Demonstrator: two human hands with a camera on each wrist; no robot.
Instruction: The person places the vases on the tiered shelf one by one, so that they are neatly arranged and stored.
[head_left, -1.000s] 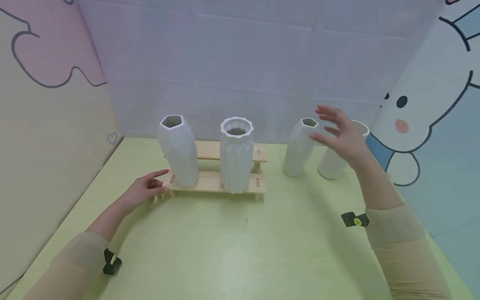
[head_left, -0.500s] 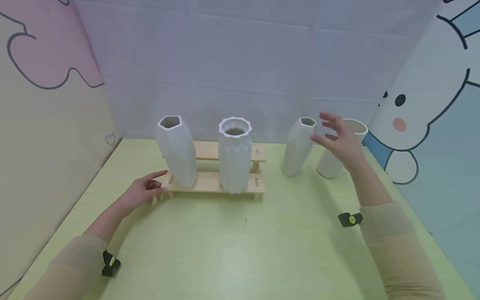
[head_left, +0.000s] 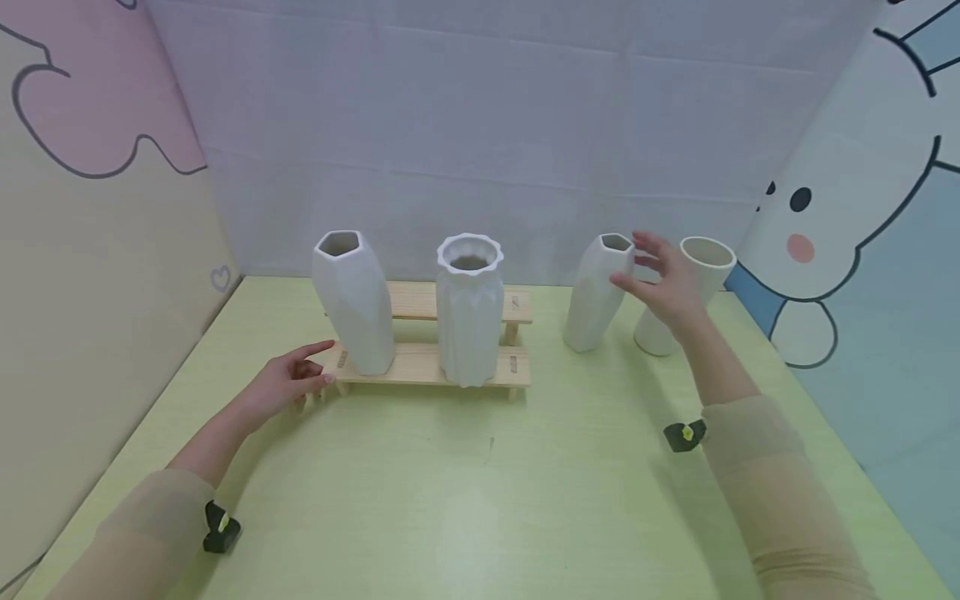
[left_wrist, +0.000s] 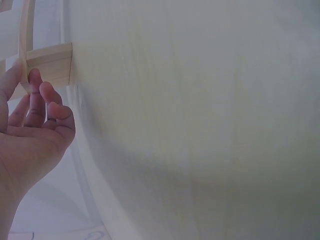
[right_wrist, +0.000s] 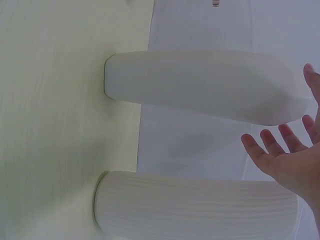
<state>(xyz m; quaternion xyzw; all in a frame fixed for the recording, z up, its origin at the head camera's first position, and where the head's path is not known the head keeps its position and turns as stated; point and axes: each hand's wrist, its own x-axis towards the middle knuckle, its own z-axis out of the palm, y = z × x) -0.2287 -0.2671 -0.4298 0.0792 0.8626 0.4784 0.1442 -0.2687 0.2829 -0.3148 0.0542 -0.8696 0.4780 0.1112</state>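
My left hand (head_left: 279, 385) holds the left end of a two-step wooden rack (head_left: 416, 365), thumb at the front corner and a finger at the back one; the left wrist view shows this hand (left_wrist: 35, 135) at the rack's end (left_wrist: 52, 62). On the lower step stand a faceted white vase (head_left: 356, 304) and a fluted white vase (head_left: 471, 321). My right hand (head_left: 671, 287) is spread beside the mouth of another faceted vase (head_left: 597, 296). In the right wrist view its fingers (right_wrist: 272, 142) lie close to that vase (right_wrist: 200, 85); contact is unclear.
A ribbed, round-mouthed white vase (head_left: 708, 267) stands right of the faceted one, partly behind my right hand. The rack's upper step (head_left: 416, 300) is at the back. A pale cloth wall (head_left: 487, 125) rises behind the table, with printed panels at both sides.
My right hand has moved left and slightly down, closer to the right faceted vase, uncovering more of the ribbed vase. The left hand stays at the rack; the view has shifted slightly.
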